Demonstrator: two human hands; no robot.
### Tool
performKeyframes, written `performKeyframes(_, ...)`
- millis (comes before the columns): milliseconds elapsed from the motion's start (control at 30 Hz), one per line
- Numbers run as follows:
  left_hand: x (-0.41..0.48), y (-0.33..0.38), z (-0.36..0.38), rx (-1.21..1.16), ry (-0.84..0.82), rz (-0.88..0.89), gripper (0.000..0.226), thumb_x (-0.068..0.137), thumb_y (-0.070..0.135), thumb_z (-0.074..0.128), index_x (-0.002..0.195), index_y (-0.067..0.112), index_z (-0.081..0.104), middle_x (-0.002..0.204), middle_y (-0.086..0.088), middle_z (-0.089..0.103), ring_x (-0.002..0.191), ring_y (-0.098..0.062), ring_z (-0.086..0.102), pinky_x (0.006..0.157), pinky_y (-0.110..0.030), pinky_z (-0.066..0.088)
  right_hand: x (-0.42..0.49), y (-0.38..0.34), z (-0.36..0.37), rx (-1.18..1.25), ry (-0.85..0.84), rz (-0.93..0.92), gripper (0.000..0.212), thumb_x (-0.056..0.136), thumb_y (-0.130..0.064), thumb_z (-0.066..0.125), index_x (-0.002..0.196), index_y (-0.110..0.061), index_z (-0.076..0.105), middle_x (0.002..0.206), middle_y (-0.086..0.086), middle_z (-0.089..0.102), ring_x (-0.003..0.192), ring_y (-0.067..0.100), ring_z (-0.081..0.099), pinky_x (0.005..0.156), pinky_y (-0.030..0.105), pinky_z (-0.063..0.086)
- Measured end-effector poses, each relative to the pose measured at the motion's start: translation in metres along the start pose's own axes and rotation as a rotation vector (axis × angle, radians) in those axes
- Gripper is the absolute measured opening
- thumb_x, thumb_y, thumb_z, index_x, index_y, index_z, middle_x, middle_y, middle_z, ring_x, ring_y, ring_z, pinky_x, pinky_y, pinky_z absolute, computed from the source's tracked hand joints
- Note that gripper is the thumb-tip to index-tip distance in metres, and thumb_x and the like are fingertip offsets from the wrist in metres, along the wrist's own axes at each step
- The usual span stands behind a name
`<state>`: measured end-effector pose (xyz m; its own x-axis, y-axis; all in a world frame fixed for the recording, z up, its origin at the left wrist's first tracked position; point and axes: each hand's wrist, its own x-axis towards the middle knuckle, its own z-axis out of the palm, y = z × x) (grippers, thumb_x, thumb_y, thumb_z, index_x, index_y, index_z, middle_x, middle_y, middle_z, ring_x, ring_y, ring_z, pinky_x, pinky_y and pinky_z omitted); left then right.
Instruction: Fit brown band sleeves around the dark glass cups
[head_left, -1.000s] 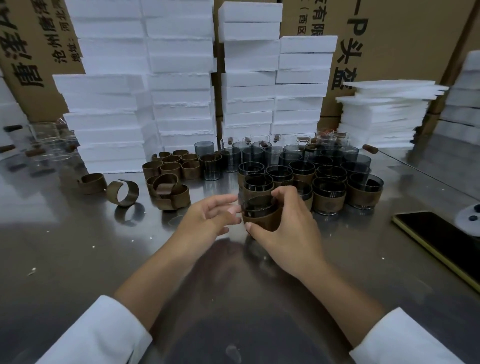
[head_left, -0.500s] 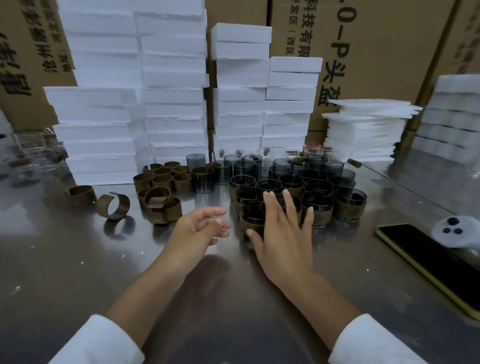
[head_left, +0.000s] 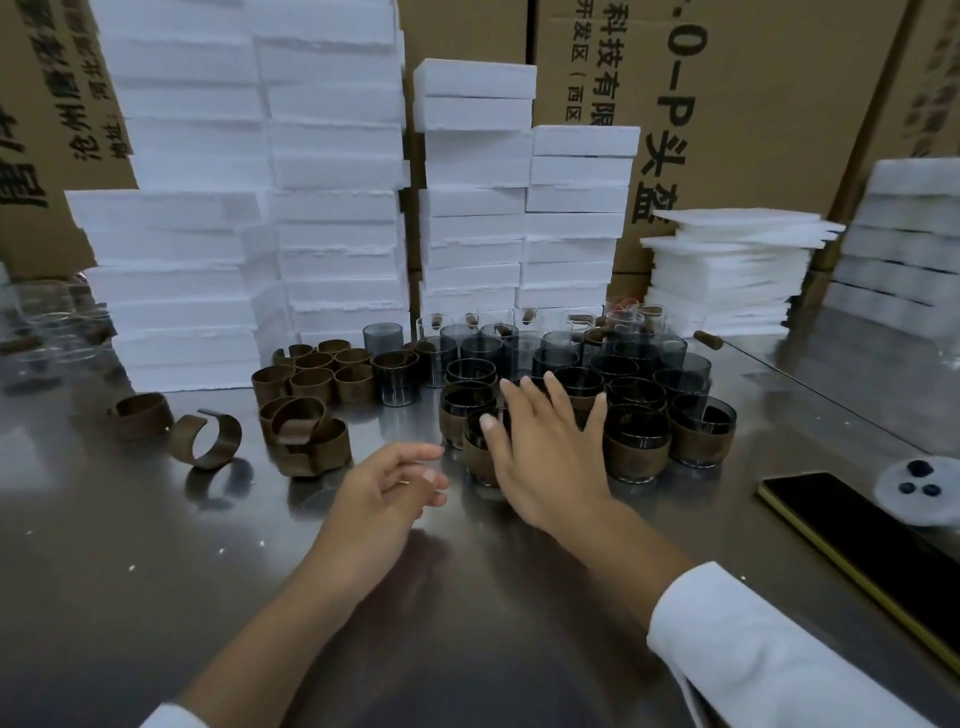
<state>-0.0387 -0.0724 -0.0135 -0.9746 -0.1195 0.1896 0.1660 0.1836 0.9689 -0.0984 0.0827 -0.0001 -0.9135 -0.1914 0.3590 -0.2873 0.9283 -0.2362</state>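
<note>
Several dark glass cups (head_left: 636, 439) stand packed together at the table's middle; the front ones wear brown band sleeves, the rear ones (head_left: 383, 340) are bare. My right hand (head_left: 545, 452) lies flat with straight, spread fingers over the front of the group, beside a sleeved cup (head_left: 477, 452) that it partly hides. My left hand (head_left: 387, 491) hovers just left of it, fingers loosely curled and holding nothing. Loose brown band sleeves (head_left: 311, 384) sit in a cluster to the left, with two apart (head_left: 205, 439) further left.
Stacks of white foam blocks (head_left: 332, 208) and cardboard boxes (head_left: 727, 104) wall off the back. Thin foam sheets (head_left: 732, 270) are piled at the right. A black phone (head_left: 862, 540) and a white controller (head_left: 919, 486) lie at the right edge. Clear glasses (head_left: 47, 327) stand far left.
My right hand let go of the sleeved cup it was gripping and spread flat over the cups. My left hand drew back slightly. The camera tilted upward.
</note>
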Motion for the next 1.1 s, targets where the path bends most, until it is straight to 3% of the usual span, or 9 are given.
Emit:
performKeyframes(133,0.006,-0.007,0.004,-0.155,0.086,-0.044,0.021,0.092,0.002,0.054,0.099,0.017,0.066,0.073,0.003,0.072,0.068,-0.008,0.068,0.075,-0.031,0.05,0.037,0.018,-0.02,0.055,0.0,0.102,0.043,0.1,-0.033,0.039,0.141,-0.019,0.039,0.143,0.004,0.044,0.139,0.026,0.028,0.115,0.06,0.006)
performKeyframes(367,0.017,-0.019,0.012,-0.247,0.194,-0.035,0.021,0.089,-0.002,0.056,0.096,0.015,0.066,0.067,0.003,0.067,0.062,-0.008,0.066,0.068,-0.029,0.047,0.099,0.05,-0.021,0.006,-0.038,0.259,0.041,0.098,-0.037,0.042,0.128,-0.015,0.058,0.138,0.013,0.049,0.134,0.034,0.034,0.111,0.057,0.022)
performKeyframes(533,0.021,-0.021,0.015,-0.242,0.195,-0.011,0.02,0.088,-0.003,0.057,0.093,0.014,0.065,0.065,0.003,0.066,0.06,-0.007,0.064,0.066,-0.027,0.045,0.127,0.058,-0.006,-0.068,-0.143,0.398,0.038,0.096,-0.039,0.046,0.118,-0.012,0.06,0.147,0.019,0.04,0.147,0.035,0.004,0.113,0.064,0.002)
performKeyframes(767,0.022,-0.019,0.016,-0.212,0.189,0.01,0.021,0.088,-0.003,0.056,0.093,0.016,0.065,0.065,0.004,0.066,0.061,-0.007,0.064,0.065,-0.025,0.045,0.138,0.056,0.001,-0.047,-0.183,0.47,0.027,0.09,-0.026,0.058,0.114,-0.016,0.062,0.142,0.015,0.046,0.144,0.037,0.019,0.108,0.07,-0.007)
performKeyframes(900,0.022,-0.02,0.016,-0.198,0.186,0.022,0.022,0.088,-0.004,0.056,0.093,0.015,0.065,0.064,0.004,0.065,0.059,-0.006,0.063,0.059,-0.017,0.047,0.132,0.057,0.0,0.035,-0.026,0.397,0.022,0.094,-0.035,0.056,0.11,-0.023,0.067,0.13,0.009,0.057,0.137,0.033,0.032,0.109,0.069,-0.005)
performKeyframes(1033,0.022,-0.019,0.015,-0.189,0.184,0.033,0.023,0.088,-0.005,0.055,0.093,0.015,0.064,0.065,0.003,0.064,0.058,-0.006,0.063,0.057,-0.014,0.047,0.119,0.05,-0.019,0.298,0.214,0.225,0.016,0.095,-0.03,0.056,0.104,-0.02,0.065,0.119,0.009,0.06,0.119,0.031,0.05,0.114,0.059,0.018)
performKeyframes(1100,0.02,-0.018,0.015,-0.172,0.171,0.036,0.023,0.089,-0.005,0.054,0.095,0.015,0.063,0.065,0.004,0.064,0.059,-0.006,0.063,0.057,-0.014,0.048,0.107,0.043,-0.033,0.435,0.27,0.095,0.012,0.097,-0.026,0.053,0.103,-0.016,0.058,0.118,0.011,0.055,0.105,0.026,0.054,0.101,0.046,0.038)
